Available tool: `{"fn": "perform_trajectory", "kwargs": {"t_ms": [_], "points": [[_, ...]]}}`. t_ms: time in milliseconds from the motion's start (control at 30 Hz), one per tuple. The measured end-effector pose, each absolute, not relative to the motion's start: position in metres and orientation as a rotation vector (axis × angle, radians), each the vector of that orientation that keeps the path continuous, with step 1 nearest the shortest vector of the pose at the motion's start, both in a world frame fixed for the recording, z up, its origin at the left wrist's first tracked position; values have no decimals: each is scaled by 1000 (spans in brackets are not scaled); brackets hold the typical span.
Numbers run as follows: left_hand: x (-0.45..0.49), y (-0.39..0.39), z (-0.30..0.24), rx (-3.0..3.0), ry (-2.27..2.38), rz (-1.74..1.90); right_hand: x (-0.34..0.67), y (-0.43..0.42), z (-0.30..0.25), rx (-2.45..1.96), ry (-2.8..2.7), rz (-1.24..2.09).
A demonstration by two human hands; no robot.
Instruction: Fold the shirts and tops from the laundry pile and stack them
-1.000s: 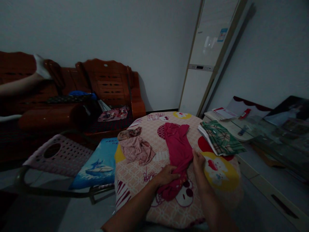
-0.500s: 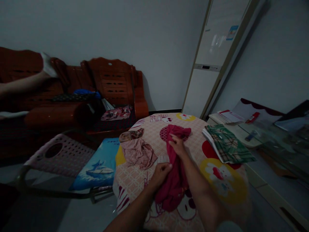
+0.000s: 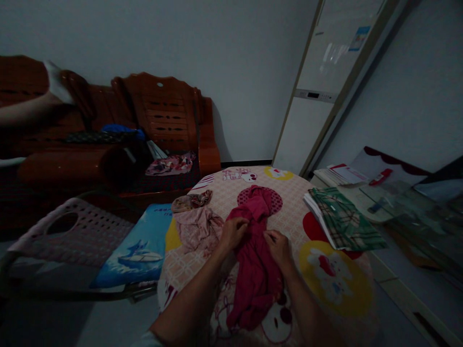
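Note:
A magenta garment (image 3: 255, 270), its kind unclear, lies lengthwise and creased on the round table (image 3: 188, 270) with its printed pink cloth. At its upper left edge, my left hand (image 3: 233, 234) has its fingers closed on the fabric. My right hand (image 3: 279, 246) pinches the right edge, a little lower. Left of my hands rests a crumpled pale pink patterned garment (image 3: 200, 226). Over on the right lies a stack of folded clothes, a green plaid piece (image 3: 342, 217) on top.
Behind the table stands a wooden sofa (image 3: 162, 120) holding loose cloths. A woven chair (image 3: 72, 231) with a blue bag (image 3: 141, 255) is at left. Papers lie on a glass-topped stand (image 3: 372, 202) at right. Another person's leg (image 3: 32, 111) shows far left.
My left hand has moved up to the garment's upper left edge, and my right hand down to its right side. The garment's top has shifted and spread leftward. The view has turned slightly.

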State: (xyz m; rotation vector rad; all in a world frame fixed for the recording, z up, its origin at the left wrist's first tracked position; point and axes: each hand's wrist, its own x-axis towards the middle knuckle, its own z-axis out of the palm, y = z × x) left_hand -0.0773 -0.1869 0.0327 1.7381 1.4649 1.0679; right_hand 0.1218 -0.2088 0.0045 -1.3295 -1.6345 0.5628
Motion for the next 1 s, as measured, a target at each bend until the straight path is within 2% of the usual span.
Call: {"fn": "perform_trajectory", "kwargs": {"t_ms": [133,300,500,733,1000], "points": [[-42,-162,30,2050,1611,881,126,-216,-6,-1304,-1699,500],[-41,-130,28,1866,1971,756,126,-217,-8,-1294,-1668,542],[-98,-100,38,1604,2105,852,127,-217,-7,-1272,-1637,569],[-175,-107,34,1261,2368,1058,130,-215,-11,-1271,-1684,567],[-166,-115,22,1470,2313,868,130,-217,-14,-1385,-1606,516]]}}
